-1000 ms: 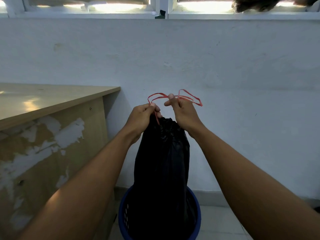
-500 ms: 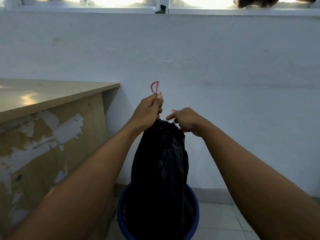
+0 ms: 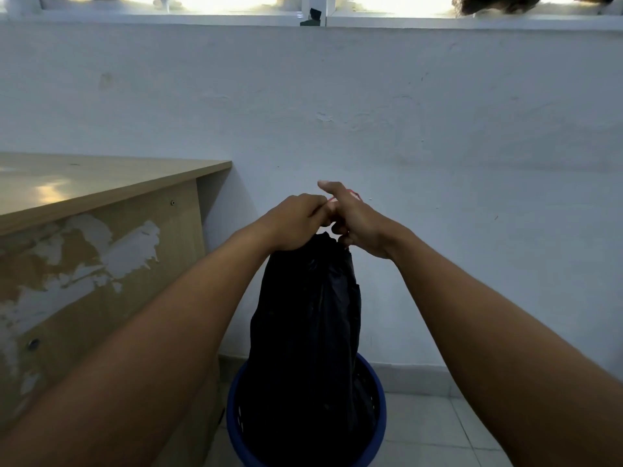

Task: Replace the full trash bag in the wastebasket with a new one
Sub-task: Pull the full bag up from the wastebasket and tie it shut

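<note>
The full black trash bag [image 3: 305, 318] stands drawn up tall out of the blue wastebasket [image 3: 377, 433], its lower part down inside the rim and its gathered neck at about 12 o'clock from the basket, right under my hands. My left hand [image 3: 296, 220] is closed around that neck from the 9 o'clock side. My right hand [image 3: 357, 224] meets it from 3 o'clock, lower fingers curled at the neck, forefinger sticking up and out, with the thin red drawstring [image 3: 354, 194] caught across it. How tightly either hand pinches the string I cannot tell; only slivers of red show.

By my reckoning I am at the tying-off, so the job is early: the bag is gathered but not lifted clear, and no fresh bag is anywhere in view.

Outward from there, a wooden desk [image 3: 101, 183] with a peeling side panel sits at 9 o'clock, just beside the basket. The white wall [image 3: 438, 129] closes off 12 o'clock, windows [image 3: 215, 1] above it. Tiled floor [image 3: 438, 429] lies open at 3 o'clock, and that looks like my clear way out.
</note>
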Motion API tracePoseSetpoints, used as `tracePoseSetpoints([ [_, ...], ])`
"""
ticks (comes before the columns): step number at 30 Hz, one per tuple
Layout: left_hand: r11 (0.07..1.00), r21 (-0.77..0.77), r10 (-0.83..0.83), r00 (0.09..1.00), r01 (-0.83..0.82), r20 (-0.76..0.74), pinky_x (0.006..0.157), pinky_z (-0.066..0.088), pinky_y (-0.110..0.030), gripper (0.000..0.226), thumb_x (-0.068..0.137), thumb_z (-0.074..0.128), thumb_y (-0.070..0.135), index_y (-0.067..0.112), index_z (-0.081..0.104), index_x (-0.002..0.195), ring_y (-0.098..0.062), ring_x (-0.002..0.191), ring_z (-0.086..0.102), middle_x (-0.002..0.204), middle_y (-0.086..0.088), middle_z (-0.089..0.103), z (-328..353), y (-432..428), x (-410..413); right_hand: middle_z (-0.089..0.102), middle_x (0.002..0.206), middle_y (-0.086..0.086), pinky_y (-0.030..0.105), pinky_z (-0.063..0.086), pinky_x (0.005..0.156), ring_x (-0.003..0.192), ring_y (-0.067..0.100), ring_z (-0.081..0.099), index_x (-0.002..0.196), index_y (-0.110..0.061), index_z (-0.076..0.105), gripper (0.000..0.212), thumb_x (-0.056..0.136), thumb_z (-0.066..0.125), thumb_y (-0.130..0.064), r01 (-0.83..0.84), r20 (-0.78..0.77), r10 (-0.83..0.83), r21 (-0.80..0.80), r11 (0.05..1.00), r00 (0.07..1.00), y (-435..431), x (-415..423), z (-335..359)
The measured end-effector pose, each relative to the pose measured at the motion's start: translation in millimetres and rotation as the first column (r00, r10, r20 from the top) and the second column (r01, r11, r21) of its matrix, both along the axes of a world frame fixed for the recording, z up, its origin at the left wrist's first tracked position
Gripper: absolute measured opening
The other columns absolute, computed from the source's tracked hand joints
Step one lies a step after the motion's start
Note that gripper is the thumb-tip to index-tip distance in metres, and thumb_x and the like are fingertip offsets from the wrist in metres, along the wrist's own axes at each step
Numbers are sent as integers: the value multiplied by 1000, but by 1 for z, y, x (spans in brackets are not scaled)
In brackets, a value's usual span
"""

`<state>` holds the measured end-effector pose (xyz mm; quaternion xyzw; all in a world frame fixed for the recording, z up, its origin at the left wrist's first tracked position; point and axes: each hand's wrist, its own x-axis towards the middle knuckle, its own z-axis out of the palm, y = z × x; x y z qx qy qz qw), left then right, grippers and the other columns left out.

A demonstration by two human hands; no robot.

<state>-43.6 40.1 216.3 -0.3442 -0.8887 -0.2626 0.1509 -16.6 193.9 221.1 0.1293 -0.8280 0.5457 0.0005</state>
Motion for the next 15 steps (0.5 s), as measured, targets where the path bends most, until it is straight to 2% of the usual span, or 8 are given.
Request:
tracePoseSetpoints([
  [2,996,-86,10,999,-14,-53,82,51,-37,34,103,37,38,18,64,105,-14,83,62,92,4,66,-3,2,3,50,71,-4,27,33,62,61,13,40,75,-12,62,61,102,38,-61,164,-103,-160,35,986,982,-4,-3,-3],
  [3,995,-95,-5,997,-2,-72,78,49,-34,31,102,40,33,15,64,110,-14,81,60,90,4,65,-4,2,4,55,72,-5,26,36,63,63,11,45,86,-8,69,60,105,37,-55,209,-142,-206,6,978,968,-6,-7,-4],
  [5,999,-44,-30,999,29,-30,67,40,-26,25,100,46,26,8,64,97,-9,67,52,77,5,58,-6,3,6,62,81,-9,24,37,62,66,9,46,105,-10,77,56,109,34,-46,223,-135,-242,-147,964,961,-7,-12,-2],
  [6,999,25,-31,997,30,68,64,37,-26,28,99,46,24,8,62,84,-10,61,48,69,5,55,-6,2,8,61,83,-10,24,35,60,66,10,42,107,-15,80,56,109,32,-45,196,-111,-224,-224,955,968,-6,-13,-1],
  [8,982,188,-48,947,-13,318,62,35,-28,32,96,39,25,12,53,70,-13,57,43,60,4,50,-6,-3,7,55,82,-10,25,30,59,67,12,32,105,-19,82,62,109,28,-50,85,-83,-118,-322,943,990,-5,-13,2],
  [11,886,454,-182,834,-90,520,68,31,-34,22,88,37,34,18,53,86,-15,56,40,63,3,42,-5,-12,2,56,82,-9,26,30,64,72,13,31,91,-21,82,64,109,27,-50,-93,-113,56,-357,929,992,-2,-6,-1],
  [13,814,562,-245,789,-149,563,71,29,-38,25,85,37,35,17,53,78,-16,54,39,63,1,38,-3,-17,-1,58,82,-6,28,33,69,76,14,34,74,-21,76,62,109,31,-47,-126,-151,85,-289,949,985,-1,-1,-5],
  [15,806,567,-254,767,-169,589,69,29,-37,38,90,35,45,18,50,67,-16,54,40,61,2,36,-2,-17,-2,54,83,4,30,35,71,77,15,36,72,-20,71,60,109,33,-49,-86,-216,61,-108,990,974,1,4,-8],
])
